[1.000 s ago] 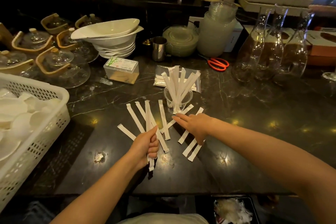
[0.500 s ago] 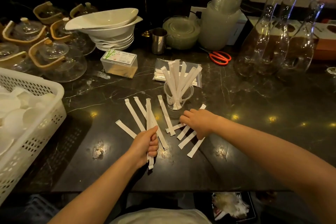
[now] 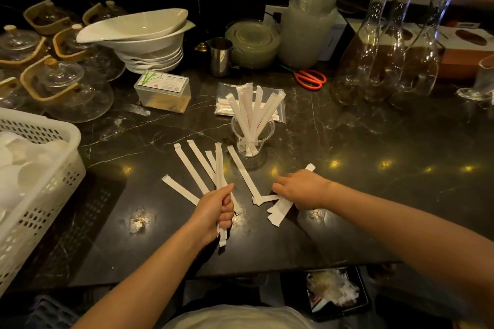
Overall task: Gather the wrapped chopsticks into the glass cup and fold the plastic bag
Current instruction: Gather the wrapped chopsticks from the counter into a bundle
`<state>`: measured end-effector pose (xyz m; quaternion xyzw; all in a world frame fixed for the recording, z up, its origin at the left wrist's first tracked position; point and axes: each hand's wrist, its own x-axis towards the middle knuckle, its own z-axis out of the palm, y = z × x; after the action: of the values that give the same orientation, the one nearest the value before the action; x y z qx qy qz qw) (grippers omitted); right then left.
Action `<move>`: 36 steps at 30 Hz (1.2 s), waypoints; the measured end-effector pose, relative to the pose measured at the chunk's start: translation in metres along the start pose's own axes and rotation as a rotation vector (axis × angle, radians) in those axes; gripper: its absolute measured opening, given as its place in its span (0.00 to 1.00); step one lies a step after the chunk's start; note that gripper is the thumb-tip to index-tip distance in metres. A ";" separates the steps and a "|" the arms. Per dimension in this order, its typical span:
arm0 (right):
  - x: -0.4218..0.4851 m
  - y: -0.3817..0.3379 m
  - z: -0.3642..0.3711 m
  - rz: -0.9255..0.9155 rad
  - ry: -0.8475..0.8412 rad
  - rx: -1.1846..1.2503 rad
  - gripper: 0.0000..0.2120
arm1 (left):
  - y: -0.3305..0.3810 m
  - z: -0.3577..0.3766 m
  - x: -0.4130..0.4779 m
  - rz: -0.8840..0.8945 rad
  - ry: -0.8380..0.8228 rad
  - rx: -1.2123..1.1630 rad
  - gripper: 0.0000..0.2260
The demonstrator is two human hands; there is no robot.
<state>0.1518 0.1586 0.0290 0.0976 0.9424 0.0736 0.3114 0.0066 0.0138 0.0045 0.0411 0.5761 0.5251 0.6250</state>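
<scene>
Left hand (image 3: pixel 213 212) fisted around a bunch of wrapped chopsticks (image 3: pixel 219 168), upright-ish, ends sticking out above thumb and below the fist. More loose packets (image 3: pixel 191 168) fan out flat on the dark marble counter (image 3: pixel 374 141) just left of and behind that hand, one lying off to the far left.

Right hand (image 3: pixel 300 189) palm down, fingers curled, pressing on a small pile of packets (image 3: pixel 279 208) on the counter; packet ends poke out both sides of the hand. Can't tell if fingers actually pinch any. One long packet (image 3: pixel 242 173) runs from near that pile back toward the cup.

Glass cup (image 3: pixel 252 139) stands upright just beyond both hands, between them, already holding several packets fanned out at the top. Plastic bag (image 3: pixel 223 100) lies flat right behind the cup, partly hidden by the packets in it, something white inside.

Around: clear toothpick box (image 3: pixel 163 91) left of bag, stacked white bowls (image 3: pixel 144 40), steel cup (image 3: pixel 220 56), red scissors (image 3: pixel 311 79), glass carafes (image 3: pixel 387 53) far right, glass teapots (image 3: pixel 66 85) far left, white basket (image 3: pixel 40 181) at left edge. Nothing between the hands and the cup.
</scene>
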 end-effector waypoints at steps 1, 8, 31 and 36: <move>-0.001 -0.001 0.001 -0.002 -0.004 -0.014 0.16 | -0.001 0.000 0.000 0.000 -0.002 0.001 0.21; -0.012 -0.007 0.007 0.004 -0.018 -0.006 0.13 | -0.004 0.003 -0.003 0.000 -0.004 0.030 0.21; 0.004 -0.056 -0.101 0.081 0.495 1.671 0.19 | 0.021 0.002 -0.033 0.392 -0.207 0.046 0.10; 0.025 -0.078 -0.107 0.097 0.515 1.837 0.11 | 0.023 -0.004 -0.037 0.419 -0.109 0.105 0.05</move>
<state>0.0574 0.0801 0.0839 0.3238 0.6664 -0.6630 -0.1071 -0.0025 -0.0039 0.0431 0.2207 0.5466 0.6099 0.5296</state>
